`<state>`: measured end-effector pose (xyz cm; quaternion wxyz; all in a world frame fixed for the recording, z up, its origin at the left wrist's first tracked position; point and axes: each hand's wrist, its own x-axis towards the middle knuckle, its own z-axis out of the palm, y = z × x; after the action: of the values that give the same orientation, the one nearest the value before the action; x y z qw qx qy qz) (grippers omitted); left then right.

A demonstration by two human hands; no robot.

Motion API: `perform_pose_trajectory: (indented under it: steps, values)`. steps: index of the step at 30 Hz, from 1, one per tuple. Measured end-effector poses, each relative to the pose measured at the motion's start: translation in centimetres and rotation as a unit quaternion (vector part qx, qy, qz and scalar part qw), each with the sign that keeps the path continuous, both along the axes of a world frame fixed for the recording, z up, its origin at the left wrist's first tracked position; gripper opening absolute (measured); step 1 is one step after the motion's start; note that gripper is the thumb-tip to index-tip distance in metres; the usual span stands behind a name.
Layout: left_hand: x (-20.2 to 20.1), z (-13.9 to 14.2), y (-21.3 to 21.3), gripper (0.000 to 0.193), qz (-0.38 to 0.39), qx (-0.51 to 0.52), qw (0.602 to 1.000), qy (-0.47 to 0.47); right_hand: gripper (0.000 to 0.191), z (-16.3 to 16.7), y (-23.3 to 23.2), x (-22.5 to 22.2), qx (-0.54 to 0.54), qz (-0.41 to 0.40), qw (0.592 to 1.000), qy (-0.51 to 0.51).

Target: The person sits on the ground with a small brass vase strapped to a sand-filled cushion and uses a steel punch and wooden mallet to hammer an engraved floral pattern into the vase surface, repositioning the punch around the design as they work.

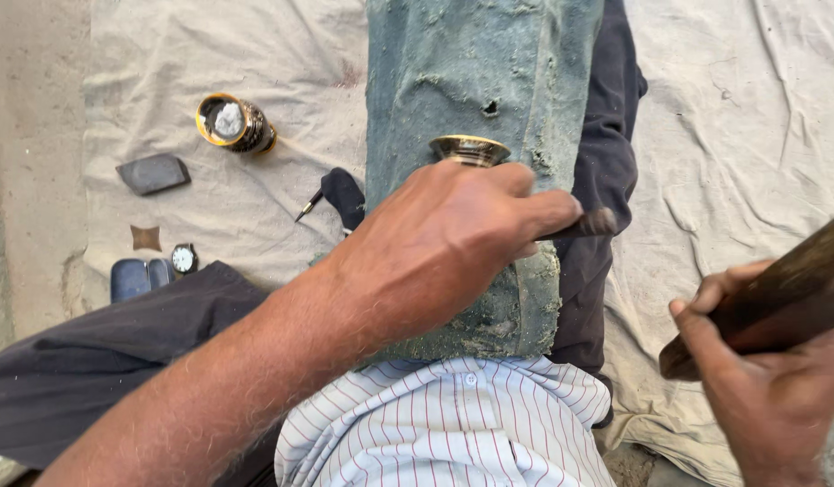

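Pale ground cloth (281, 54), left hand (435, 243) gripping brass cup (469, 150) on denim pad (480, 81), right hand (769, 379) clenched round wooden mallet (787, 289).

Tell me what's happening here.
A person sits on a pale cloth with a worn denim pad over one leg. The left hand presses a brass cup and a dark punch against the pad. The right hand holds a wooden mallet off to the side. A brass pot, a dark stone and a wristwatch lie on the cloth.
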<state>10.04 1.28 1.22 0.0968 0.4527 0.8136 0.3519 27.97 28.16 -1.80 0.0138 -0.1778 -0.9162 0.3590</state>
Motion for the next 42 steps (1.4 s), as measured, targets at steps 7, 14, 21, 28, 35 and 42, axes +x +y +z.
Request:
perform_pose_trajectory:
  steps: [7, 14, 21, 28, 35, 42]
  values:
    - [-1.1, 1.3, -1.0, 0.034, -0.006, 0.057, 0.997, -0.050, 0.020, -2.3, -3.0, 1.9, -0.146, -0.098, 0.984, 0.038]
    - [-1.7, 0.1, -2.0, 0.041, -0.049, 0.076, 0.995, -0.033, 0.033, -1.6, -2.4, 1.4, -0.059, -0.048, 0.997, 0.002]
    - [-2.6, 0.9, -1.8, 0.034, -0.119, 0.007, 0.993, 0.003, 0.029, -1.2, -4.7, 1.6, 0.069, -0.027, 0.993, 0.092]
    - [-2.9, 0.6, -2.1, 0.035, -0.149, 0.018, 0.989, -0.001, 0.041, -0.1, -5.0, 0.3, 0.241, 0.020, 0.967, 0.076]
    - [-1.6, -0.9, -3.5, 0.035, -0.054, 0.087, 0.994, -0.040, 0.034, 3.8, -3.2, -3.1, 0.202, 0.051, 0.976, -0.060]
    - [-0.1, -2.1, -4.5, 0.035, 0.058, 0.150, 0.986, -0.048, 0.018, 4.4, -0.2, -9.2, 0.306, 0.134, 0.922, -0.198]
